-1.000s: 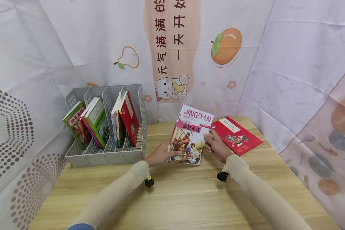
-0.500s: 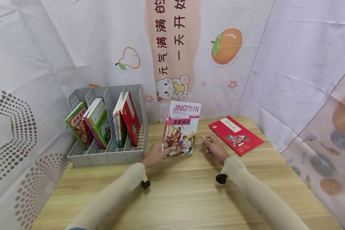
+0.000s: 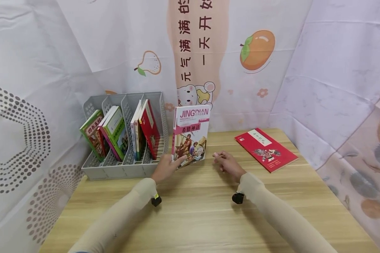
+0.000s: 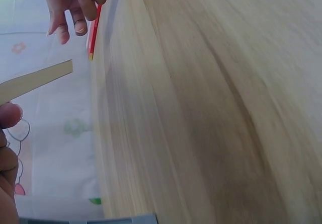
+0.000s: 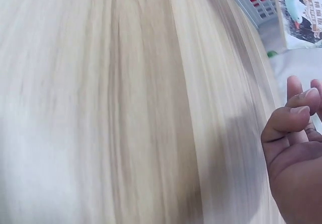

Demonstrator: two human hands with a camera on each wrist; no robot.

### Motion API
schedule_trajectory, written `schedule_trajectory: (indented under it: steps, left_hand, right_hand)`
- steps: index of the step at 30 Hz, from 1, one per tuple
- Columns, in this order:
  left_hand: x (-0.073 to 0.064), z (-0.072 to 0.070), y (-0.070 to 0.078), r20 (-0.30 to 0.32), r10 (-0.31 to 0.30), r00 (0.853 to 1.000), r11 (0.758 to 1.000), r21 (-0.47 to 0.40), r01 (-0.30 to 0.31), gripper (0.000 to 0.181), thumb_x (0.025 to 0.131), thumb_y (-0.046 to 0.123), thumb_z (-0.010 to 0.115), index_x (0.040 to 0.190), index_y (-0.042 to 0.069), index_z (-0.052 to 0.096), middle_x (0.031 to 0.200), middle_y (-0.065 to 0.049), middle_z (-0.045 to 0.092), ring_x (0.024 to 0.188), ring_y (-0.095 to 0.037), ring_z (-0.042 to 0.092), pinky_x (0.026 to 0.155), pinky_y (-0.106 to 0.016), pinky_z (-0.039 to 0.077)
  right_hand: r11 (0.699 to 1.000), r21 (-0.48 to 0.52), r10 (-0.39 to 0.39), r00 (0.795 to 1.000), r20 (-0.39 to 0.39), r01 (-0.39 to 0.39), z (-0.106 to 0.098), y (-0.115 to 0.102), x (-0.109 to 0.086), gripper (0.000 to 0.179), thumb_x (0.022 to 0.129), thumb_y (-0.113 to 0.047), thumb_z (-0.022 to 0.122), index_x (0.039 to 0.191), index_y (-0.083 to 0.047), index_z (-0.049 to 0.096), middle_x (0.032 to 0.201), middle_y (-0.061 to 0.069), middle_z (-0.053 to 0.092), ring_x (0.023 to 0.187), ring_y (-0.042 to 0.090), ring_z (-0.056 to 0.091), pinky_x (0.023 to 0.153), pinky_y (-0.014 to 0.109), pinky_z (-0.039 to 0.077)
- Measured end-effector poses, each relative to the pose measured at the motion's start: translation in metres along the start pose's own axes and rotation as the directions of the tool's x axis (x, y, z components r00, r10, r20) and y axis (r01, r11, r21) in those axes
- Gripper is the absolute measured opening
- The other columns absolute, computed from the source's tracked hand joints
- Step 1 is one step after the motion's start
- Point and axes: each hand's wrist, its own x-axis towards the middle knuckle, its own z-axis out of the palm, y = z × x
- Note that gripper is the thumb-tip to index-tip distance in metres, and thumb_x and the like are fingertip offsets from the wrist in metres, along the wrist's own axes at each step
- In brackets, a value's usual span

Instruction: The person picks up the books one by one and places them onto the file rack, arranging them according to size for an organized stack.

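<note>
My left hand [image 3: 166, 168] grips a white and pink paperback book [image 3: 190, 138] by its lower left corner, thumb on the front cover. The book is held up off the table, its illustrated cover facing me; in the left wrist view only its pale page edge [image 4: 37, 80] shows beside the thumb. To the right of the book, my right hand [image 3: 228, 163] hovers with loosely bent fingers and holds nothing. A red book [image 3: 266, 149] lies flat on the table beyond the right hand. A grey divided file rack [image 3: 120, 171] stands left of the held book.
Several books lean in the rack's compartments, among them a green one [image 3: 115, 131] and a red one [image 3: 149, 128]. The wooden table [image 3: 196, 211] meets a printed cloth backdrop [image 3: 114, 42] at the back and sides.
My right hand has let go of the paperback. The left hand has carried the book leftward toward the rack and turned it more upright. The view has shifted slightly.
</note>
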Motion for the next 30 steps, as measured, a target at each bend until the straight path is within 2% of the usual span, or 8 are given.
schedule_trajectory:
  steps: [6, 13, 20, 30]
  left_hand:
    - [-0.003, -0.01, -0.001, -0.056, 0.013, 0.998, 1.0, 0.02, -0.012, 0.068, 0.101, 0.041, 0.067, 0.047, 0.016, 0.034, 0.044, 0.012, 0.024, 0.042, -0.007, 0.017, 0.045, -0.027, 0.024]
    - [-0.007, -0.021, -0.003, -0.138, 0.041, 0.99, 0.997, 0.07, -0.031, 0.068, 0.1, 0.04, 0.068, 0.046, 0.015, 0.034, 0.042, 0.01, 0.024, 0.039, -0.007, 0.017, 0.045, -0.027, 0.023]
    - [-0.009, -0.032, -0.005, -0.214, 0.093, 0.972, 0.991, 0.119, -0.069, 0.066, 0.099, 0.037, 0.07, 0.048, 0.016, 0.034, 0.044, 0.013, 0.023, 0.041, -0.008, 0.018, 0.045, -0.028, 0.023]
    - [-0.016, -0.047, -0.011, -0.293, 0.119, 0.949, 0.985, 0.151, -0.077, 0.062, 0.099, 0.033, 0.071, 0.05, 0.015, 0.037, 0.045, 0.013, 0.023, 0.042, -0.007, 0.018, 0.047, -0.028, 0.024]
  right_hand:
    - [1.0, 0.005, -0.02, 0.999, 0.044, 0.019, 0.012, -0.005, 0.002, 0.05, 0.109, -0.04, 0.051, 0.137, 0.001, 0.055, 0.121, 0.024, 0.06, 0.06, 0.013, 0.041, 0.056, 0.027, 0.036]
    - [0.999, 0.016, -0.032, 0.997, 0.07, 0.031, 0.021, -0.009, 0.003, 0.048, 0.11, -0.038, 0.05, 0.137, 0.001, 0.054, 0.117, 0.022, 0.061, 0.06, 0.014, 0.04, 0.058, 0.03, 0.036]
    - [0.999, 0.006, -0.039, 0.996, 0.084, 0.038, 0.031, -0.009, 0.006, 0.046, 0.11, -0.036, 0.049, 0.133, 0.004, 0.056, 0.114, 0.022, 0.062, 0.061, 0.014, 0.04, 0.057, 0.029, 0.036]
    - [0.999, -0.004, -0.051, 0.991, 0.124, 0.052, 0.044, -0.015, 0.011, 0.047, 0.111, -0.036, 0.048, 0.135, 0.004, 0.056, 0.117, 0.026, 0.061, 0.06, 0.014, 0.039, 0.058, 0.029, 0.036]
